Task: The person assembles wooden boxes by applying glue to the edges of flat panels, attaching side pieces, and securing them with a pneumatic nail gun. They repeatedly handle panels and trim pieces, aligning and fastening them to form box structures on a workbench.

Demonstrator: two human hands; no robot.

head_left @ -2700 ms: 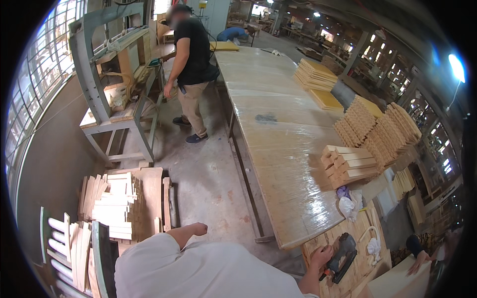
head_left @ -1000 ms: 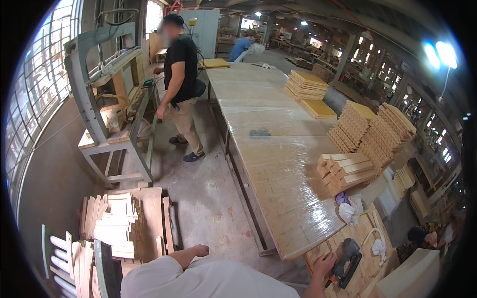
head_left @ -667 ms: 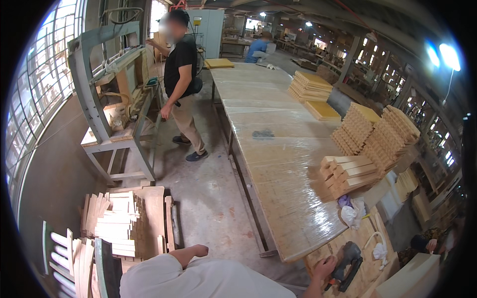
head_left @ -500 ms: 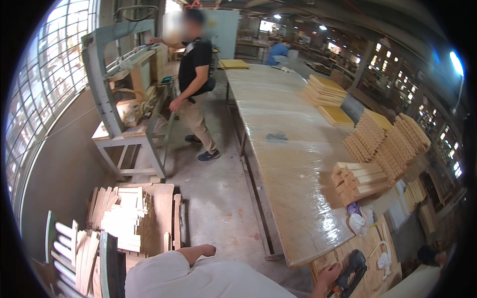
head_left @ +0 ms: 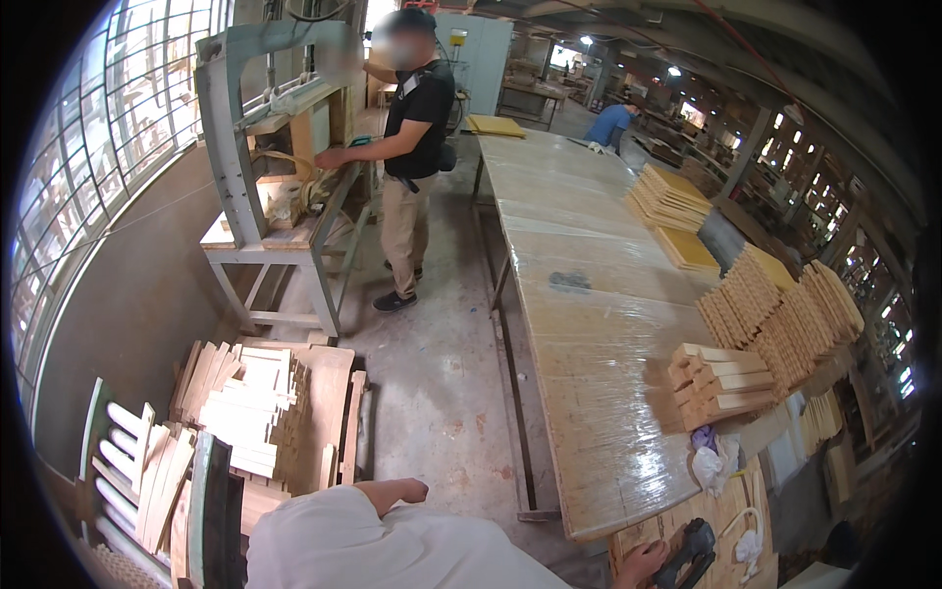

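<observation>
My left hand (head_left: 405, 491) is held low in front of my body, above the floor, its fingers curled in; nothing shows in it. At the lower right, my right hand (head_left: 643, 563) is closed at the side of a black nail gun (head_left: 695, 546), over a rough wooden bench (head_left: 636, 535). Part of the grip and my fingertips are hidden. Beyond the gun, a pale hose or strap (head_left: 731, 525) and a crumpled white cloth (head_left: 749, 556) lie on the wood. A white plastic bag (head_left: 714, 465) sits near the long table's corner.
A long film-covered table (head_left: 599, 393) carries a bundle of wood blocks (head_left: 721, 381), stacked ridged strips (head_left: 751, 299) and yellow-topped boards (head_left: 669, 196). Wood slats (head_left: 255, 407) lie on a pallet at left. A co-worker (head_left: 412, 137) stands by a grey press frame (head_left: 228, 147).
The view has shifted slightly, so the room sits a little further right. The co-worker has straightened and reaches an arm toward the press. My hands have hardly moved.
</observation>
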